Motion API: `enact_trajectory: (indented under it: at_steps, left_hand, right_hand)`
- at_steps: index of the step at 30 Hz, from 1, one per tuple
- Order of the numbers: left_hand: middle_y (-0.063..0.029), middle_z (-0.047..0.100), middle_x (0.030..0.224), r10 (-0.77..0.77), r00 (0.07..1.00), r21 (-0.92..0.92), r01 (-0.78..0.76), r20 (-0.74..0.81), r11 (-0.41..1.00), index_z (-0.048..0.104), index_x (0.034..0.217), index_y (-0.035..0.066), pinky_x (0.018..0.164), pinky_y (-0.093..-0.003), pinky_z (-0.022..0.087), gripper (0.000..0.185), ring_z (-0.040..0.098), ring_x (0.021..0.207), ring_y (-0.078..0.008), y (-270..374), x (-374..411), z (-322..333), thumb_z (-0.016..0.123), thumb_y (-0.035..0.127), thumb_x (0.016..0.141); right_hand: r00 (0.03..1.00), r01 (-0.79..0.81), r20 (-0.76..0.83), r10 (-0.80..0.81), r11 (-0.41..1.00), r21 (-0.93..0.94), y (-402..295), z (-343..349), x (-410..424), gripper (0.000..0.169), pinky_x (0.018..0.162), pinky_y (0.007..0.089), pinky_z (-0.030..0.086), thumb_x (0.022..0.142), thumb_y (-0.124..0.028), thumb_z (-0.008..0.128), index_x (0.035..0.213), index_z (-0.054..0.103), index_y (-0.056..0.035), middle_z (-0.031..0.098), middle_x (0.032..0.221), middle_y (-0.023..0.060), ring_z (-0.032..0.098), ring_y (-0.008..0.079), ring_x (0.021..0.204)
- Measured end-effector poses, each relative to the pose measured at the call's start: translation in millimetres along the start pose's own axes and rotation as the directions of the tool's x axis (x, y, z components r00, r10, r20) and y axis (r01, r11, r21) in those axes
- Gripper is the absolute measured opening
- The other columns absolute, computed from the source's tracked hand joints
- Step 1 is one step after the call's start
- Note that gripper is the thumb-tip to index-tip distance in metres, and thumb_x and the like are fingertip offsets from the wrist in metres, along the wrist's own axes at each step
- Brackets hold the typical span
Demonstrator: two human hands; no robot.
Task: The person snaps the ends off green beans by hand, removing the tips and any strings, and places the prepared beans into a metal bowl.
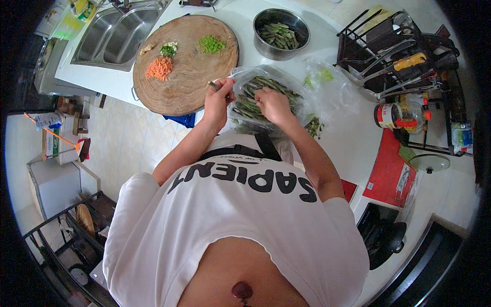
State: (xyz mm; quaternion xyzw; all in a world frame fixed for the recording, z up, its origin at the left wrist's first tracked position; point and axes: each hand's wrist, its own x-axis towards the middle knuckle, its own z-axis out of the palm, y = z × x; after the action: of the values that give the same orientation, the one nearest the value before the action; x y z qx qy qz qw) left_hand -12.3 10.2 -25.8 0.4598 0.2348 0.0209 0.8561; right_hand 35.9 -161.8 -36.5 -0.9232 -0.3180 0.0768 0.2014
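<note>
My left hand [218, 100] is raised between the round wooden chopping board and a clear plastic bag, its fingers closed on a short piece of a green bean-like pod [214, 86]. My right hand [273, 104] reaches over the open plastic bag [264, 71], its curled fingertips at the long green pods [245, 105] inside; whether it grips one is hidden. Beyond the bag stands a steel pot [265, 49] with short pod pieces [279, 35] in it. The chopping board [191, 84] bears chopped orange pieces [159, 69], chopped green pieces [211, 44] and a small green-and-white heap [168, 49].
A double steel sink [126, 32] lies at the far left. Another thin plastic bag [330, 88] and scraps [314, 127] lie right of the pods. A black rack [356, 27] with ladles, a bottle [387, 116] and a glass lid [429, 163] stand at the right.
</note>
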Motion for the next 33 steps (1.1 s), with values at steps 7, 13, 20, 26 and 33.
enact_trajectory:
  at_steps: [7, 13, 20, 26, 33]
  left_hand:
    - [0.0036, 0.045, 0.061, 0.015, 0.997, 0.065, -0.021, 0.082, 0.998, 0.055, 0.086, 0.007, 0.053, -0.0212, 0.033, 0.013, 0.040, 0.055, -0.0068, -4.8, -1.5, 10.2, 0.056, 0.021, 0.085]
    - [0.0048, 0.045, 0.063, -0.176, 0.936, 0.223, 0.110, 0.304, 0.969, 0.057, 0.095, 0.005, 0.050, -0.0199, 0.030, 0.019, 0.038, 0.053, -0.0058, 4.3, -15.4, 30.9, 0.056, 0.022, 0.086]
    - [0.0029, 0.051, 0.070, -0.253, 0.895, 0.407, 0.090, 0.366, 0.909, 0.056, 0.095, 0.007, 0.051, -0.0191, 0.032, 0.017, 0.043, 0.058, -0.0054, 1.9, -21.1, 46.3, 0.058, 0.020, 0.084]
    - [0.0028, 0.046, 0.059, 0.007, 0.983, 0.141, -0.033, 0.182, 0.989, 0.052, 0.081, 0.009, 0.044, -0.0207, 0.027, 0.011, 0.038, 0.049, -0.0059, 3.5, -2.4, 38.8, 0.058, 0.017, 0.085]
    - [0.0018, 0.046, 0.058, -0.056, 0.978, 0.052, 0.046, 0.201, 0.998, 0.050, 0.079, 0.009, 0.042, -0.0205, 0.026, 0.012, 0.037, 0.048, -0.0067, 7.2, -6.3, 42.2, 0.057, 0.016, 0.085]
  right_hand:
    - [0.960, 0.047, -0.267, 0.089, 0.884, 0.465, -0.5, -44.8, -9.2, 0.015, 0.058, 0.0327, 0.046, 0.072, -0.009, 0.064, 0.085, 0.057, -0.0050, 0.059, 0.076, 0.0073, 0.059, 0.0212, 0.066]
    - [0.967, -0.051, -0.055, 0.247, 0.405, 0.913, 3.5, -69.3, -9.9, 0.013, 0.053, 0.0213, 0.043, 0.081, -0.011, 0.058, 0.089, 0.056, -0.0006, 0.062, 0.079, 0.0040, 0.053, 0.0078, 0.061]
    - [0.969, -0.022, -0.024, 0.247, 0.181, 0.983, 2.5, -52.2, -7.4, 0.017, 0.056, 0.0205, 0.044, 0.085, -0.012, 0.052, 0.098, 0.054, -0.0010, 0.061, 0.085, 0.0035, 0.055, 0.0088, 0.068]
    - [0.970, -0.198, 0.066, 0.235, 0.598, 0.777, 9.9, -40.5, -27.1, 0.020, 0.060, 0.0259, 0.047, 0.085, -0.016, 0.053, 0.100, 0.056, -0.0034, 0.063, 0.082, 0.0045, 0.059, 0.0121, 0.069]
    - [0.971, -0.007, -0.176, 0.164, 0.750, 0.661, -9.8, -45.1, -29.2, 0.016, 0.061, 0.0312, 0.048, 0.079, -0.010, 0.058, 0.093, 0.057, -0.0026, 0.064, 0.080, 0.0121, 0.063, 0.0216, 0.068]
